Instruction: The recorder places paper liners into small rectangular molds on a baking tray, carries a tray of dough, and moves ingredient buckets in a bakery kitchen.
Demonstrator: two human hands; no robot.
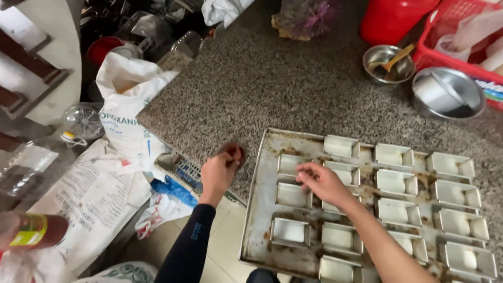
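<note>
Head view: left hand (220, 170) pinches small brown lump, kept off tray at counter (272, 89) edge; right hand (320, 182), fingers loosely curled, empty, steadies tin (293, 195) on baking tray (262, 209).

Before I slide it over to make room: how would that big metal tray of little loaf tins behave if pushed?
The baking tray looks stiff and probably heavy, loaded with small tins. It overhangs the counter edge, so it might tip. The loose tins could shift.
</note>
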